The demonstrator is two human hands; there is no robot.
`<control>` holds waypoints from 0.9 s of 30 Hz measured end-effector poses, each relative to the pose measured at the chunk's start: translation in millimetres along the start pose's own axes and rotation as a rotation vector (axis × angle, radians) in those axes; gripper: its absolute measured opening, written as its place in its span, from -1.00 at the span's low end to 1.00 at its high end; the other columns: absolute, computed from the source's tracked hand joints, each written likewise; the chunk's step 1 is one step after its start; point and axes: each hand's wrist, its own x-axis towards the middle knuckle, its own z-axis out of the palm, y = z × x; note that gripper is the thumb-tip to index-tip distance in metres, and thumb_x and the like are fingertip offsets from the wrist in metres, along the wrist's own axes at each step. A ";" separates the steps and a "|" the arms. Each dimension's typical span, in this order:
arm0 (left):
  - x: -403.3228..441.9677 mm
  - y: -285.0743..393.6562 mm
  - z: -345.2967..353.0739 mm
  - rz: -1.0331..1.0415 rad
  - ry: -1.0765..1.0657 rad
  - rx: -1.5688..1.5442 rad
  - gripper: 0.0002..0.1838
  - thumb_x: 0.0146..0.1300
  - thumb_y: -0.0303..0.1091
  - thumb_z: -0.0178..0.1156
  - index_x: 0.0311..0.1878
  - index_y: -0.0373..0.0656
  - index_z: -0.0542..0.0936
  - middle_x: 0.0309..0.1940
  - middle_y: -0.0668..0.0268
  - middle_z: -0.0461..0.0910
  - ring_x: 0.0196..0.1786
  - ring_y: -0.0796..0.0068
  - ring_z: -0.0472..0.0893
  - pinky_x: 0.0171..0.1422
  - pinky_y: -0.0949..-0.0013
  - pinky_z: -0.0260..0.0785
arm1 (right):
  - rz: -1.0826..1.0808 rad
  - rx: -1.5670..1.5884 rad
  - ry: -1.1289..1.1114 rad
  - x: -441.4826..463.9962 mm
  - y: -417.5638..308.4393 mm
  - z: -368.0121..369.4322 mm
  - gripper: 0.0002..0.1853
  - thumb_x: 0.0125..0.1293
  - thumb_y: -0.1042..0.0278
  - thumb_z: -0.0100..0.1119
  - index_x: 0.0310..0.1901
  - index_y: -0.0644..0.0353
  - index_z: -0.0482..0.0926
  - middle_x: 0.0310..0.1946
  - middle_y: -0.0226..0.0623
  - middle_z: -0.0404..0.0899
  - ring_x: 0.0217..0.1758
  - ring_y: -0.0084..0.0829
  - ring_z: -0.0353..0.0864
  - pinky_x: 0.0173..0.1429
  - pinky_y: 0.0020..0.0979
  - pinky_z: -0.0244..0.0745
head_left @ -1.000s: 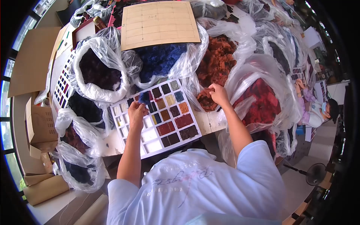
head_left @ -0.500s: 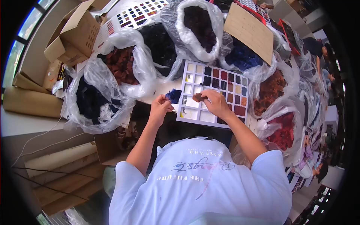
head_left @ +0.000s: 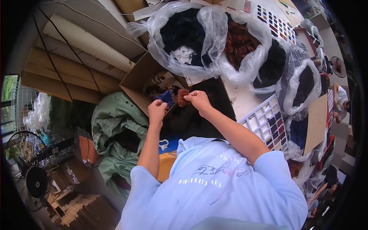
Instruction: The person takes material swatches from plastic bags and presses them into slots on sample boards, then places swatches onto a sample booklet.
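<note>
Near an open cardboard box, my left hand (head_left: 157, 110) pinches a tuft of blue fibre (head_left: 167, 98). Beside it, my right hand (head_left: 199, 102) holds a reddish-brown tuft (head_left: 183, 98) between thumb and fingers. The two tufts are close together but look apart. To the right, a white sample board (head_left: 254, 123) with a grid of dark, red and pale squares lies on the table edge, partly behind my right forearm.
The cardboard box (head_left: 133, 83) stands beyond my hands. Clear plastic bags of black (head_left: 182, 30) and rust-red fibre (head_left: 240, 43) line the table. A green sack (head_left: 117, 115) and a fan (head_left: 36, 183) are on the left. People work at the far right.
The view has swung left, away from the sample board. Both hands have moved off the board towards the box. The right hand, over the bag of orange-brown fibre at first, now holds a reddish-brown tuft.
</note>
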 end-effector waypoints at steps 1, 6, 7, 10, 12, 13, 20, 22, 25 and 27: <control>-5.7 -5.1 -6.3 -0.002 -0.025 -0.103 -0.98 0.10 -0.50 0.21 -0.39 -0.23 0.58 -0.53 0.44 0.54 -0.51 0.65 0.49 -0.40 0.54 0.32 | 0.063 -0.054 -0.005 1.9 6.0 5.7 -0.77 0.01 0.37 0.44 -0.42 0.33 0.60 -0.49 -0.27 0.63 -0.41 -0.48 0.59 -0.24 -0.43 0.47; 1.0 -27.8 -16.6 -0.002 0.085 0.469 -0.96 0.03 -0.52 0.19 -0.42 -0.26 0.56 -0.48 0.29 0.56 -0.38 0.49 0.52 -0.21 0.40 0.35 | -0.095 -0.339 -0.024 1.2 13.5 22.3 -0.80 -0.03 0.38 0.45 -0.46 0.26 0.59 -0.34 -0.20 0.61 -0.22 -0.30 0.61 -0.13 -0.29 0.47; 3.1 -38.1 -21.4 -0.001 0.079 0.469 -0.96 0.03 -0.52 0.19 -0.42 -0.26 0.56 -0.48 0.29 0.56 -0.38 0.49 0.52 -0.21 0.40 0.35 | -0.404 -0.524 0.058 -2.1 11.0 13.7 -0.81 -0.05 0.39 0.43 -0.46 0.22 0.58 -0.27 -0.20 0.58 -0.14 -0.23 0.57 -0.06 -0.24 0.44; 5.2 -65.7 -31.9 0.593 0.391 0.844 -0.92 0.03 -0.50 0.18 -0.37 -0.25 0.54 -0.27 0.11 0.61 -0.18 0.18 0.59 -0.02 0.22 0.41 | -1.105 -0.912 0.180 -25.7 -17.9 -32.7 -0.81 -0.04 0.49 0.30 -0.34 0.15 0.54 -0.16 -0.27 0.52 -0.04 -0.16 0.49 0.09 -0.15 0.33; -1.1 -54.5 -31.7 0.798 0.296 0.776 -0.93 0.09 -0.49 0.16 -0.33 -0.23 0.53 -0.12 0.09 0.61 -0.02 -0.01 0.54 0.12 0.09 0.38 | -1.142 -1.033 0.131 -40.1 -19.6 -59.9 -0.83 -0.01 0.52 0.26 -0.35 0.13 0.53 -0.15 -0.29 0.53 -0.03 -0.19 0.50 0.11 -0.18 0.33; -0.8 -49.8 -29.7 0.898 0.239 0.781 -0.91 0.11 -0.52 0.18 -0.28 -0.22 0.54 -0.15 0.11 0.61 -0.05 0.03 0.57 0.10 0.11 0.40 | -1.126 -1.033 0.163 -46.1 -17.4 -66.2 -0.83 -0.01 0.52 0.26 -0.35 0.13 0.53 -0.15 -0.29 0.53 -0.03 -0.19 0.50 0.11 -0.18 0.33; 10.8 -7.4 21.4 1.168 -0.097 0.623 -0.83 0.08 -0.62 0.23 -0.22 -0.25 0.58 -0.17 0.09 0.64 -0.10 0.05 0.61 0.01 0.16 0.46 | -1.099 -1.019 0.025 -76.1 -11.6 -72.5 -0.88 0.02 0.49 0.26 -0.36 0.10 0.57 0.14 -0.22 0.53 0.14 -0.16 0.50 0.22 -0.19 0.36; 1.9 6.1 38.2 1.196 -0.167 0.571 -0.82 0.08 -0.64 0.25 -0.21 -0.26 0.58 -0.19 0.10 0.64 -0.13 0.07 0.63 -0.01 0.19 0.48 | -1.115 -0.974 0.004 -77.3 -18.7 -67.9 -0.90 0.02 0.48 0.27 -0.38 0.11 0.58 0.24 -0.18 0.49 0.16 -0.16 0.51 0.19 -0.18 0.40; -11.1 9.4 50.0 1.113 -0.273 0.446 -0.82 0.11 -0.63 0.27 -0.19 -0.27 0.58 -0.19 0.09 0.64 -0.14 0.12 0.66 -0.01 0.26 0.50 | -1.130 -1.016 -0.087 -74.2 -24.4 -65.2 -0.90 0.04 0.47 0.26 -0.36 0.14 0.58 0.22 -0.15 0.50 0.10 -0.18 0.57 0.13 -0.23 0.46; -17.7 7.5 52.0 1.072 -0.282 0.415 -0.82 0.12 -0.62 0.27 -0.19 -0.27 0.58 -0.18 0.09 0.64 -0.14 0.13 0.66 -0.02 0.27 0.50 | -1.142 -1.009 -0.055 -65.5 -21.4 -63.2 -0.89 0.04 0.47 0.25 -0.35 0.18 0.58 0.20 -0.14 0.51 0.08 -0.18 0.57 0.11 -0.24 0.48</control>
